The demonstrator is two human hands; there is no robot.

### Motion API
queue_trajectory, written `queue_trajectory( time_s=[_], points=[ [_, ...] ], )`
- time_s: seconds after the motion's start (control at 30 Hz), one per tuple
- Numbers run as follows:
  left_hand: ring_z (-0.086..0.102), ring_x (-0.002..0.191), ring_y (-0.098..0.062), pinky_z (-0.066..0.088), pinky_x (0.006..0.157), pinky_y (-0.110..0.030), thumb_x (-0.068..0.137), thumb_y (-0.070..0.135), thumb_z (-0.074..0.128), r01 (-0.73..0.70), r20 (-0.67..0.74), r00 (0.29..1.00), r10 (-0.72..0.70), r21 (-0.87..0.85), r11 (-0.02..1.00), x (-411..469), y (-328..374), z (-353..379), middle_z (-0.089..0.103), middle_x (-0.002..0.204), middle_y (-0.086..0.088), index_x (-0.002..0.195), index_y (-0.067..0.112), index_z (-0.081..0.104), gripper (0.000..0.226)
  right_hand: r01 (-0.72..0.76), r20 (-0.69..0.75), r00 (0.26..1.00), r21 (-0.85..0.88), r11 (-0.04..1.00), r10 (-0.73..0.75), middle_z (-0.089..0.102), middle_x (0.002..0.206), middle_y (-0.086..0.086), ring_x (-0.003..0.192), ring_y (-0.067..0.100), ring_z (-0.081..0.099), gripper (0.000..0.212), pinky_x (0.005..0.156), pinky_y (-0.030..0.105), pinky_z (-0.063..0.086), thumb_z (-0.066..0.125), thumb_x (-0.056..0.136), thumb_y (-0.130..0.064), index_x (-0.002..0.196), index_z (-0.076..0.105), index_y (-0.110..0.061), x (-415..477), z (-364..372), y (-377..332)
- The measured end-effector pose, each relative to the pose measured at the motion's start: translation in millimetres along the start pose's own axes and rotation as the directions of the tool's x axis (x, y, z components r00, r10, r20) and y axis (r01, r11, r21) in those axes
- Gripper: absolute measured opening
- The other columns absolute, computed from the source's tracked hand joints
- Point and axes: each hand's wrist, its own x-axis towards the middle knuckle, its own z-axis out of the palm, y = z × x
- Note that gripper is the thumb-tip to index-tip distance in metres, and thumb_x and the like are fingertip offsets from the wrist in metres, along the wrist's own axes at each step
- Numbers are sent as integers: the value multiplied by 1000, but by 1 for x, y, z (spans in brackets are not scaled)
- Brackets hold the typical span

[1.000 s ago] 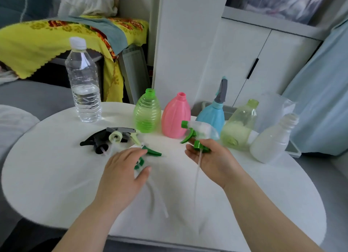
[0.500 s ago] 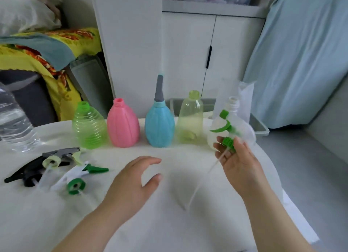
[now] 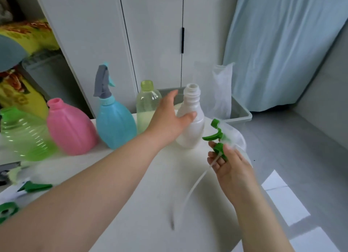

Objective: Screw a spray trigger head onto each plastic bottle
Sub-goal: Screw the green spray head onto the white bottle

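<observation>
The spray trigger head point(image 3: 218, 136), clear-bodied with a green nozzle, lever and screw collar, is held just right of the white bottle point(image 3: 194, 123) and apart from it, over the right edge of the white table point(image 3: 141, 204). The right hand point(image 3: 229, 165) pinches its green collar between thumb and fingers, and the thin dip tube point(image 3: 190, 191) trails down and to the left, blurred at its end. The white bottle stands upright on the table with its threaded neck bare. The left hand point(image 3: 169, 118) grasps its shoulder, the thumb pressed on the front and the fingers reaching round the far side. To the left along the table's back stand a pale yellow-green bottle point(image 3: 147, 104), a blue bottle point(image 3: 114, 125) already wearing a grey trigger head, a pink bottle point(image 3: 69, 129) and a ribbed green bottle point(image 3: 22, 136), the last three open-necked or capped as noted. More loose trigger heads point(image 3: 28, 186) lie at the left edge. Behind the table are a grey bin point(image 3: 240, 110), a white cabinet point(image 3: 160, 35) and a light blue curtain point(image 3: 278, 44).
</observation>
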Motion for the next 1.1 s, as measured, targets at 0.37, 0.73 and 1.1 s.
queue_trajectory(
  time_s=[0.37,0.73,1.1],
  points=[
    [55,97,-18,41,85,-27,74,20,68,43,-101,993,-58,-145,988,26,18,18,59,110,-4,116,12,48,47,40,3,999,145,989,-41,74,77,2,71,16,69,21,66,24,57,56,69,-14,88,61,-7,6,-8,-12],
    [53,65,19,40,62,1,69,13,72,-88,-187,981,48,-209,974,-42,14,-35,55,82,21,81,33,47,34,60,-1,998,185,981,-61,74,81,1,80,15,69,16,72,25,57,44,87,-8,94,59,-10,0,0,-11],
    [59,68,14,45,62,-3,66,7,72,-86,-250,968,3,-324,942,-114,-11,-99,62,86,17,81,34,54,36,78,8,997,121,990,-79,72,70,-3,68,10,68,17,66,22,57,38,91,-13,93,54,-11,-33,16,-29]
  ],
)
